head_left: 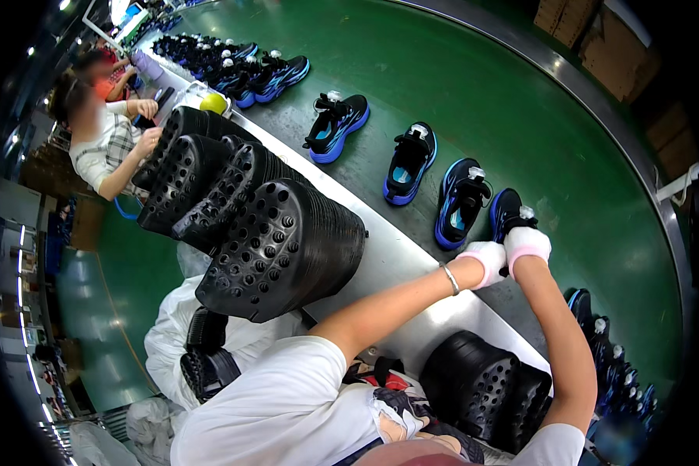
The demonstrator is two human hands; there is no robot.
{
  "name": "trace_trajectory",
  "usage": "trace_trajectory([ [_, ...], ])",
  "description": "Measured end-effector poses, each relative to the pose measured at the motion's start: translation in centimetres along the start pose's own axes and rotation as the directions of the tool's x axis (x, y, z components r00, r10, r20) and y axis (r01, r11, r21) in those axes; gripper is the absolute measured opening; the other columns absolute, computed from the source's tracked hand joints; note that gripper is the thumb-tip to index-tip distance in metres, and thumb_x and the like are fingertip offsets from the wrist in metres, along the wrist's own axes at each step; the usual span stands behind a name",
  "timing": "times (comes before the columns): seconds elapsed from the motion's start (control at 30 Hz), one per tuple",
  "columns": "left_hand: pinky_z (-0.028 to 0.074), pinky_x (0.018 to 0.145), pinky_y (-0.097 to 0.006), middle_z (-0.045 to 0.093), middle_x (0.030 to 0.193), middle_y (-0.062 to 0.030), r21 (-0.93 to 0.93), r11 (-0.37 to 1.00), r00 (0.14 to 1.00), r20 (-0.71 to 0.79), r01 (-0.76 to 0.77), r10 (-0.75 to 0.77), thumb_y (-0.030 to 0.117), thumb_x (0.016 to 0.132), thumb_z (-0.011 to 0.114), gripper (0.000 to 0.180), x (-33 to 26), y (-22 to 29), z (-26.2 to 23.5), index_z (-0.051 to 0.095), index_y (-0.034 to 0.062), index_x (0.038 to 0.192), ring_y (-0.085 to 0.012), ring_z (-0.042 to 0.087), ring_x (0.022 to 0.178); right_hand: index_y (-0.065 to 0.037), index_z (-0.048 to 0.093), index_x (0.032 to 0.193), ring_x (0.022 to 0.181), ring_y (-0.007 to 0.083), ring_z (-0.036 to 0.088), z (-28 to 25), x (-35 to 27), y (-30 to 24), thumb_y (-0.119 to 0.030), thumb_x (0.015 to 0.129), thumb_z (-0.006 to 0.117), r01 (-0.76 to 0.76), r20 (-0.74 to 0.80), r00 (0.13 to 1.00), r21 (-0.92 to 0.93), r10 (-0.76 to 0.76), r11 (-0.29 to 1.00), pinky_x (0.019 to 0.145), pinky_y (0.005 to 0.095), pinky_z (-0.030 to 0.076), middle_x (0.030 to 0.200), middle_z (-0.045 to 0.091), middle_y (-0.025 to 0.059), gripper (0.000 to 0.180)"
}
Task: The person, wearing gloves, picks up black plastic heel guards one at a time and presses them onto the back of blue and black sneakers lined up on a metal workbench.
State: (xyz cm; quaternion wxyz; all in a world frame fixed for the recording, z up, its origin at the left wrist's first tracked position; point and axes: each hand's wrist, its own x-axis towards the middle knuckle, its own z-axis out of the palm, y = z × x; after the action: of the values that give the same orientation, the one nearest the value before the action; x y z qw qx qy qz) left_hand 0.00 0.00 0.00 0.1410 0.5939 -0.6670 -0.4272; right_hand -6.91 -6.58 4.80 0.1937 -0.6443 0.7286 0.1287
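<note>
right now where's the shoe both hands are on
In the head view it sits right of centre on the green belt, under the left hand and right hand, last in the shoe row: shoe.

Shoes (pixel 410 163) in a row on the belt (pixel 520 109); stacked perforated trays (pixel 283 248) left of it on the ledge (pixel 396 256); both hands (pixel 509 255) at the nearest shoe (pixel 506 211).

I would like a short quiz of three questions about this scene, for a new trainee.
1. True or false: both hands wear gloves.
2. What do the hands touch? A) a black tray B) a blue-black shoe C) a yellow ball
3. What colour is the belt under the shoes?

Key: 1 true; 2 B; 3 green.
</note>
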Motion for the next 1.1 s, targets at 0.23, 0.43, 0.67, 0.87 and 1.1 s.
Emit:
trace_trajectory([
  [0.23, 0.052, 0.08, -0.038, 0.068, 0.097, -0.0159, 0.149, 0.988, 0.998, 0.05, 0.025, -0.033, 0.035, 0.077, 0.066, 0.032, 0.4, 0.9, -1.4, 0.07, 0.0106, 0.098, -0.035, 0.064, 0.09, -0.008, 0.07, 0.095, 0.091, 0.0324, 0.066, -2.2, -1.4, 1.0, -0.033, 0.088, 0.05, 0.392, 0.085, 0.913, -0.461, -0.4, 0.796, 0.079, 0.0409, 0.053, 0.095, 0.069, 0.0152, 0.033],
  [0.43, 0.051, 0.083, -0.039, 0.067, 0.098, -0.0152, 0.166, 0.985, 0.998, 0.047, -0.05, 0.043, 0.037, 0.077, 0.066, 0.034, 0.6, -0.1, 0.0, 0.07, 0.0112, 0.098, -0.0359, 0.062, 0.092, -0.009, 0.068, 0.105, 0.1, 0.0255, 0.066, -2.4, -2.7, 1.1, -0.015, 0.085, 0.055, 0.43, 0.178, 0.892, -0.62, -0.416, 0.657, 0.078, 0.039, 0.054, 0.104, 0.069, 0.0104, 0.025],
  [0.67, 0.051, 0.083, -0.04, 0.067, 0.101, -0.0157, 0.225, 0.973, 0.998, 0.016, -0.055, 0.053, 0.033, 0.079, 0.064, 0.031, 0.1, 0.0, 0.0, 0.069, 0.0087, 0.097, -0.0344, 0.063, 0.094, -0.008, 0.07, 0.101, 0.098, 0.0263, 0.067, -2.4, -3.1, 0.7, -0.013, 0.082, 0.058, 0.449, 0.141, 0.876, -0.588, -0.461, 0.673, 0.079, 0.0391, 0.054, 0.106, 0.069, 0.0126, 0.022],
  [0.87, 0.048, 0.09, -0.04, 0.06, 0.11, -0.0166, 0.333, 0.929, 0.971, -0.117, -0.159, 0.208, 0.034, 0.082, 0.058, 0.035, -0.7, -0.6, 1.1, 0.064, 0.0048, 0.1, -0.0348, 0.058, 0.103, -0.008, 0.067, 0.093, 0.088, 0.0354, 0.064, -5.1, -4.9, 5.8, -0.027, 0.088, 0.051, 0.598, 0.061, 0.757, -0.465, -0.651, 0.653, 0.076, 0.0447, 0.052, 0.093, 0.067, 0.0161, 0.025],
  [1.1, 0.05, 0.075, -0.034, 0.058, 0.097, -0.0129, 0.143, 0.903, 0.748, -0.517, -0.404, 0.416, 0.019, 0.079, 0.069, 0.024, -3.7, -1.1, 0.6, 0.06, 0.0037, 0.096, -0.0298, 0.06, 0.082, -0.004, 0.061, 0.088, 0.082, 0.037, 0.06, -9.9, -15.5, 19.5, -0.028, 0.09, 0.052, 0.56, -0.213, 0.773, -0.214, -0.598, 0.8, 0.072, 0.0432, 0.048, 0.081, 0.061, 0.0175, 0.026],
])
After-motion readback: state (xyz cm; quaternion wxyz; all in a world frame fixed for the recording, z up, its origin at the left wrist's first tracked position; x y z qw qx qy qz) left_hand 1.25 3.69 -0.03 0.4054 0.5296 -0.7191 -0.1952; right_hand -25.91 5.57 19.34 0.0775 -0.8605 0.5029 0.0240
